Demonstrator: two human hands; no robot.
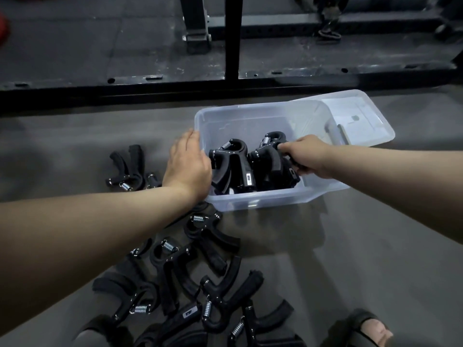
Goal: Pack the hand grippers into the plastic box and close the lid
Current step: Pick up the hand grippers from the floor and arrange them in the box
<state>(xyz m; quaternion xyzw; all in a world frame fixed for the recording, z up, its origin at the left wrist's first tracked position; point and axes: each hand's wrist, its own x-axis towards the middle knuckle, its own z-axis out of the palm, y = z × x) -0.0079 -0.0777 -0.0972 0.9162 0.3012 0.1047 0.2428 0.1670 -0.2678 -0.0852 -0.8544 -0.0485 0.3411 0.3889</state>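
Plastic box (pixel 250 202) sits on a smooth grey floor (pixel 363 246), just in front of a black steel rack frame (pixel 231 46) that crosses the far side. The box is translucent and rectangular with rounded corners, and it stands open. Its lid (pixel 365 126), of the same clear plastic with a white label, lies flat at the box's right end and is partly overlapped by it.

Loose hand grippers (pixel 200 284) lie heaped on the floor near the box's front left corner, under the left forearm. They are black, with curved foam-textured handles and bright coiled steel springs. A smaller cluster (pixel 127 171) lies to the left of the box. Packed hand grippers (pixel 233 169) stand upright in a row inside the box.

The left hand (pixel 188 166) lies over the box's left rim, fingers bent down inside. Whether they clasp anything cannot be told. The right hand (pixel 308 156) reaches in from the right, fingers curled tight round the handle of one gripper (pixel 269 159) at the row's right end.

A sandalled foot (pixel 368 331) shows at the bottom right.
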